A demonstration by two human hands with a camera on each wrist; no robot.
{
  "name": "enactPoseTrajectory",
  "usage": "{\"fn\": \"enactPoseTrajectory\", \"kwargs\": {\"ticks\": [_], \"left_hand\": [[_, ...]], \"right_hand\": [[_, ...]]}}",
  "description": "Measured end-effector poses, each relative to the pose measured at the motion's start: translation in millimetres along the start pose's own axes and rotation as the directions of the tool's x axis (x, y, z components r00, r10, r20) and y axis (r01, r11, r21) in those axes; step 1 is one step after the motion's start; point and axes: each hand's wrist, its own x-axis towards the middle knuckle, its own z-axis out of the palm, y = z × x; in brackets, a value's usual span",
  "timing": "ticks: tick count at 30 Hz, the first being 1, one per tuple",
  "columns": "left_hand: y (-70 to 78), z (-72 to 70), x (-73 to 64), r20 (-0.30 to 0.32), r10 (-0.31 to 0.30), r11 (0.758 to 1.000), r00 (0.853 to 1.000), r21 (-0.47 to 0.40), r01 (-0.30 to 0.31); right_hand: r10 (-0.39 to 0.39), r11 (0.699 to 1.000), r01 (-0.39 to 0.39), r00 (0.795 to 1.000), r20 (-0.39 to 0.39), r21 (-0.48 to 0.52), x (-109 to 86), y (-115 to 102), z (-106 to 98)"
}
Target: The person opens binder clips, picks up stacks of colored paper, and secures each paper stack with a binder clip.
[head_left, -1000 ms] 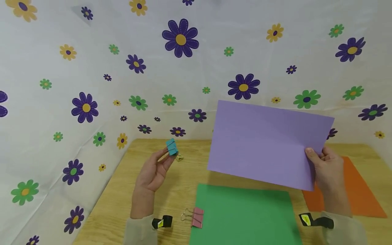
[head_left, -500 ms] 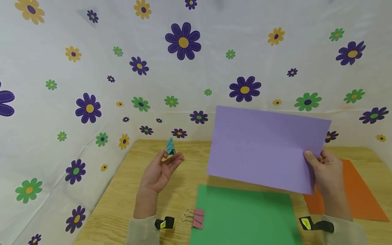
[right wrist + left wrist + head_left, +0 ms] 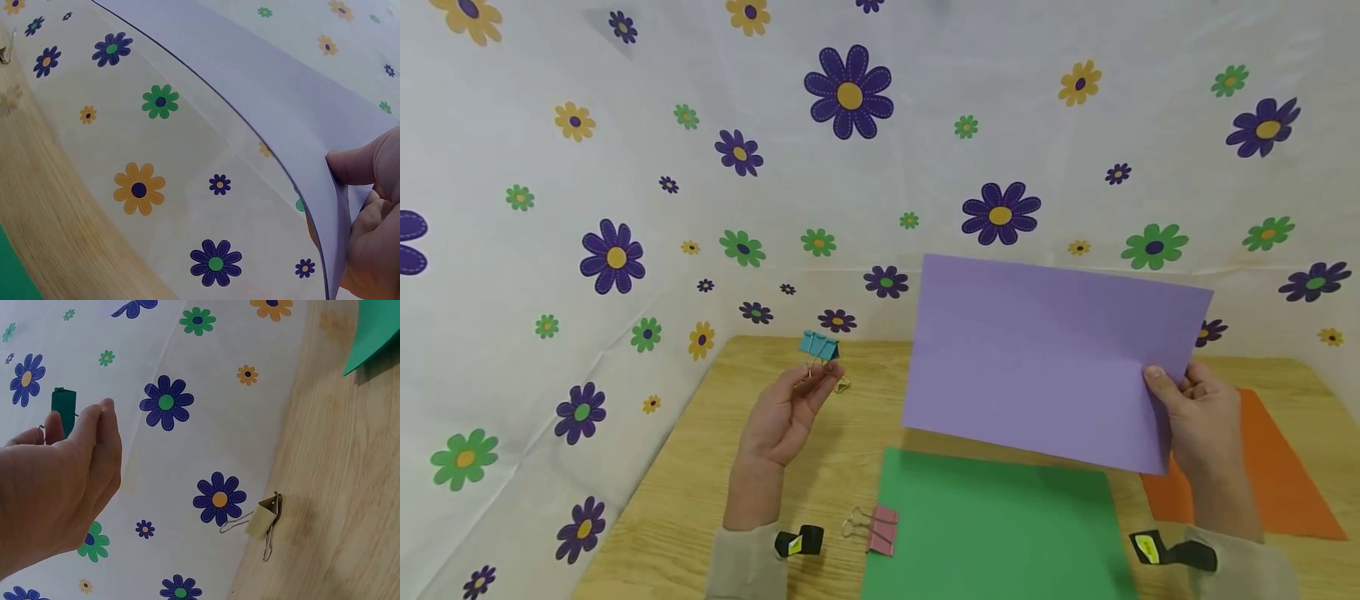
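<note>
My left hand (image 3: pixel 782 417) holds a blue binder clip (image 3: pixel 819 344) up at its fingertips, above the far left of the table. In the left wrist view the same clip (image 3: pixel 64 407) shows beside the thumb. My right hand (image 3: pixel 1206 417) grips the right edge of a purple paper sheet (image 3: pixel 1045 358), thumb in front and fingers behind. The sheet hangs tilted in the air, and it bends near the thumb (image 3: pixel 353 165) in the right wrist view. Below it a green sheet (image 3: pixel 1000 525) lies on the table, a pink binder clip (image 3: pixel 883 530) at its left edge.
An orange sheet (image 3: pixel 1288 467) lies on the wooden table (image 3: pixel 685 492) at the right, partly behind my right forearm. A yellow binder clip (image 3: pixel 262 519) stands on the table near the back, just past my left hand. Flower-printed white cloth (image 3: pixel 887 167) rises behind and at the left.
The blue binder clip has turned in my left fingers: its body now points up, with its wire handles down by the fingertips. My right hand and the purple sheet have stayed nearly still.
</note>
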Motion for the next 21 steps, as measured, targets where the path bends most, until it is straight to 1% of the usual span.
{"fn": "enactPoseTrajectory", "kwargs": {"ticks": [2,5,9,12,14,17,21], "left_hand": [[-0.1,0.6,0.1,-0.005,0.01,0.999,1.0,0.033,-0.01],[-1.0,1.8,-0.7,-0.009,0.019,0.994,1.0,0.106,-0.018],[-2.8,3.6,-2.4,-0.032,0.012,0.981,0.999,0.193,-0.006],[-3.5,4.4,-3.9,-0.057,0.002,0.976,0.998,0.219,0.011],[-3.7,4.4,-4.7,-0.059,0.0,0.974,0.998,0.228,0.013],[-3.7,5.1,-6.2,-0.041,0.012,0.971,0.999,0.24,-0.002],[-4.1,7.1,-7.6,-0.018,0.034,0.965,0.999,0.261,-0.028]], "right_hand": [[-0.001,1.0,0.001,1.0,-0.004,0.006,-0.7,-0.4,0.6],[-0.004,1.0,0.004,1.0,-0.007,-0.001,-1.3,-0.7,1.6],[-0.004,1.0,0.004,1.0,-0.017,-0.021,-1.6,-1.7,2.9],[-0.008,0.999,0.007,1.0,-0.026,-0.034,-1.7,-2.3,3.2],[-0.013,0.999,0.012,0.999,-0.032,-0.036,-1.8,-2.4,2.6],[-0.017,1.0,0.016,0.999,-0.04,-0.021,-2.0,-2.5,1.7],[-0.024,1.0,0.024,0.999,-0.028,0.006,-3.1,-2.6,-0.2]]}}
